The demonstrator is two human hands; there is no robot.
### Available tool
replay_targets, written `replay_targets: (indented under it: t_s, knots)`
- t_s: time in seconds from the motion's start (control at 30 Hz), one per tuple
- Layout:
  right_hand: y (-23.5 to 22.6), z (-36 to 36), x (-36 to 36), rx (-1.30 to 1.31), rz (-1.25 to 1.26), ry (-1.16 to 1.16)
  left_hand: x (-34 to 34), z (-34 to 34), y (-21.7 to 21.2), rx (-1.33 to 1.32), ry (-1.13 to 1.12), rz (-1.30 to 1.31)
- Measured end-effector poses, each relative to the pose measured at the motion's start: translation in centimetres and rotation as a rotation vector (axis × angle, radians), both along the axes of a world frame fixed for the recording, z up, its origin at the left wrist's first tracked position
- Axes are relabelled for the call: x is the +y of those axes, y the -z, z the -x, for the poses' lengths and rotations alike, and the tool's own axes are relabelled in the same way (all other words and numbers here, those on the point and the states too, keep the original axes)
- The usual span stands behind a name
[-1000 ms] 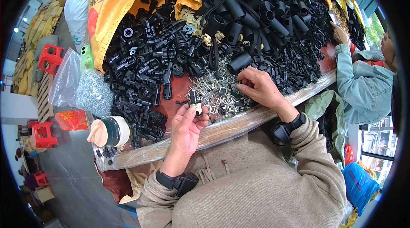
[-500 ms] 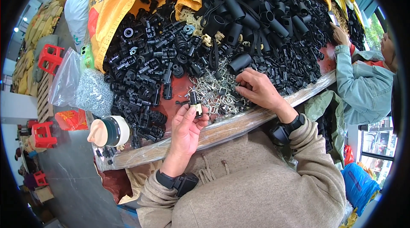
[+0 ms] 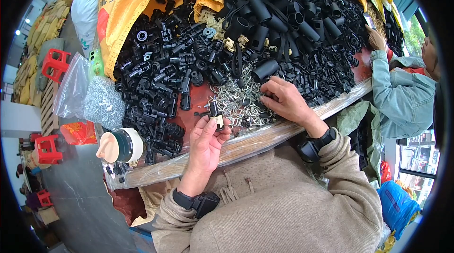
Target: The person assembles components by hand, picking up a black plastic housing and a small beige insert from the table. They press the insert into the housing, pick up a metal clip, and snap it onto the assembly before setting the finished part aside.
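- The heap of silver metal hooks (image 3: 243,104) lies on the red-topped table (image 3: 199,96), close to the table's near edge; it serves as the landmark here;
- the left hand (image 3: 204,142), at the heap's near-left side, holds a small black part with a cream piece (image 3: 217,119) between thumb and fingers; its black end points away from the person and the cream side faces up, probably to leave that side open to view;
- the right hand (image 3: 286,100), at the heap's right rim, has curled fingers, with thumb and forefinger tips close together; I cannot tell whether anything is pinched there;
- one black tube (image 3: 266,70) lies at the heap's far-right rim, just beyond the right hand;
- left of the heap spread black ribbed parts (image 3: 165,59); beyond it are piled more black tubes (image 3: 283,11); to its right lie small black clips (image 3: 312,78); the kinds lie mostly apart, perhaps to limit mixing;
- well left of the heap, a lidded jar (image 3: 126,145) stands by the ribbed parts, perhaps to keep it away from both hands.
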State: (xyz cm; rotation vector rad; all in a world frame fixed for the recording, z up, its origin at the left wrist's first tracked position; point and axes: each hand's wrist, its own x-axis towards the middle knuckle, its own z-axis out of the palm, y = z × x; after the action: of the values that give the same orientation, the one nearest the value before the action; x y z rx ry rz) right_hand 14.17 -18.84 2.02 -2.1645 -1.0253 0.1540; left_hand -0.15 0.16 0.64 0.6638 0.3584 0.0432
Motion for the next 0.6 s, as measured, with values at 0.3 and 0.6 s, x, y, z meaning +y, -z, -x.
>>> replay_targets:
  t_s: [0.3,0.6]
  knots:
    - [0.1,0.0,-0.1,0.003,-0.022,0.003,-0.1,0.0,0.0,-0.001,0.000,-0.003]
    - [0.0,-0.3,-1.1,0.526,-0.274,0.126,-0.1,-0.2,-0.4,0.007,0.060,-0.057]
